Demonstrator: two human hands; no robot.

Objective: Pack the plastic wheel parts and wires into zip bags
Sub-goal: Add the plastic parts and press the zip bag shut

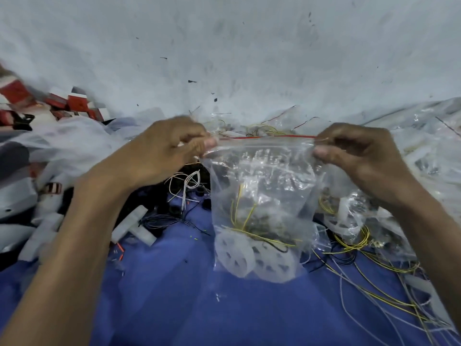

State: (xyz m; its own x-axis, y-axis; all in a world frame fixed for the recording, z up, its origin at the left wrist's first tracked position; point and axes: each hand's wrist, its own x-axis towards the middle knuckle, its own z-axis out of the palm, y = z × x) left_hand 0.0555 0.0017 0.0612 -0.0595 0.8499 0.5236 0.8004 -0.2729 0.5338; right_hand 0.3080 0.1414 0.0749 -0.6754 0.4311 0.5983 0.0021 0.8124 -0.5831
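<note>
free: blue cloth (237, 313) centre | blocked: loose wires (374, 283) right, white parts (132, 226) left

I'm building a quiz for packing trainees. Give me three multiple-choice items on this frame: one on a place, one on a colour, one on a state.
1. Where do the white plastic wheel parts lie?
A. At the bottom of the clear zip bag
B. On the red boxes
C. In the left hand

2. What colour is the bag's zip strip?
A. Blue
B. Red
C. Green

3. How is the bag held?
A. Lying flat
B. By one hand
C. By its top corners, left hand and right hand

Answers: 1 A, wheels show through the bag's base; 2 B, a red line spans the top; 3 C, each hand pinches a corner.
</note>
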